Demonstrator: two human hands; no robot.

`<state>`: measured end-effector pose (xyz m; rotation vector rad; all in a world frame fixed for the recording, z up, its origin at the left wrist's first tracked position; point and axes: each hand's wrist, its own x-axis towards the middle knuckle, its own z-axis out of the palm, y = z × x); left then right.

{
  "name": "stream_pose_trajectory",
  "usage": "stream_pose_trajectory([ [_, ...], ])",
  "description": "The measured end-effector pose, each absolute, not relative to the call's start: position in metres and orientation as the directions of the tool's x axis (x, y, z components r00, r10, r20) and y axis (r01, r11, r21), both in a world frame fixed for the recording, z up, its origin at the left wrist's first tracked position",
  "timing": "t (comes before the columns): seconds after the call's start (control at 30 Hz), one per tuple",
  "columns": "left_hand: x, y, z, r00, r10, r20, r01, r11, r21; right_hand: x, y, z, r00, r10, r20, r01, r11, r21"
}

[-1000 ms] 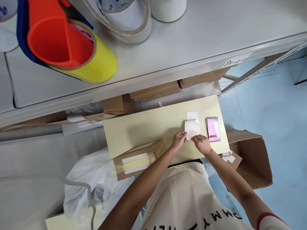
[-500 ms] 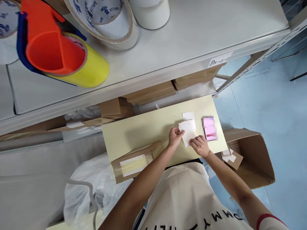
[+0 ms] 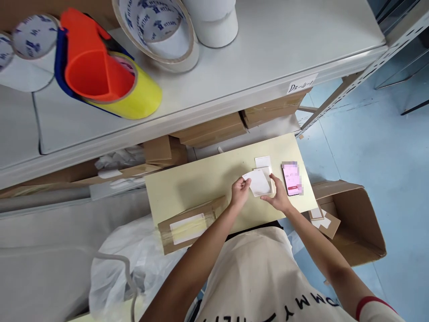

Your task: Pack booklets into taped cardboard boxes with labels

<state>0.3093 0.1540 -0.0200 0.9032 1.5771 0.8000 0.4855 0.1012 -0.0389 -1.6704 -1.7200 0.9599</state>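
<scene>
My left hand (image 3: 240, 190) pinches the left edge of a white card or paper piece (image 3: 257, 182), which is tilted over the pale yellow table. My right hand (image 3: 276, 193) is beside its right edge, thumb and fingers spread apart, with nothing visible between them. Below and beyond the held piece, more white cards (image 3: 262, 162) lie on the tabletop, partly covered by it. Any print on the pieces is too small to read. A phone with a pink screen (image 3: 292, 179) lies just right of my right hand.
A taped cardboard box (image 3: 187, 229) occupies the left of the table (image 3: 197, 179). An open carton (image 3: 363, 223) stands on the floor at right. Overhead, a grey shelf (image 3: 268, 49) bears tape rolls (image 3: 161, 31) and a red tape dispenser (image 3: 97, 71). A plastic bag (image 3: 114, 255) hangs lower left.
My right hand has let go of the white piece and spread its fingers. My left hand has moved slightly left, and the piece has turned in its grip.
</scene>
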Motion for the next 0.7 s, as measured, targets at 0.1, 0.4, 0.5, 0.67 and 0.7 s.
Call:
stream_pose_trajectory([
  [0.1, 0.302, 0.159, -0.009, -0.128, 0.869, -0.478, 0.082, 0.490, 0.868, 0.483, 0.116, -0.036, -0.224, 0.966, -0.131, 0.538, 0.010, -0.843],
  [0.4, 0.292, 0.169, 0.056, 0.453, 0.880, -0.145, 0.684, -0.239, 0.689, 0.465, 0.137, -0.007, -0.396, 0.901, -0.179, 0.700, 0.170, -0.694],
  [0.5, 0.296, 0.176, 0.060, 0.531, 0.812, -0.242, 0.711, -0.272, 0.648, 0.466, 0.139, -0.005, -0.402, 0.898, -0.179, 0.674, 0.158, -0.722],
  [0.67, 0.296, 0.183, 0.051, 0.506, 0.823, -0.259, 0.720, -0.237, 0.653, 0.476, 0.136, -0.010, -0.380, 0.910, -0.165, 0.561, 0.084, -0.824],
  [0.7, 0.296, 0.184, 0.049, 0.508, 0.818, -0.271, 0.720, -0.231, 0.654, 0.477, 0.136, -0.011, -0.376, 0.912, -0.161, 0.545, 0.077, -0.835],
])
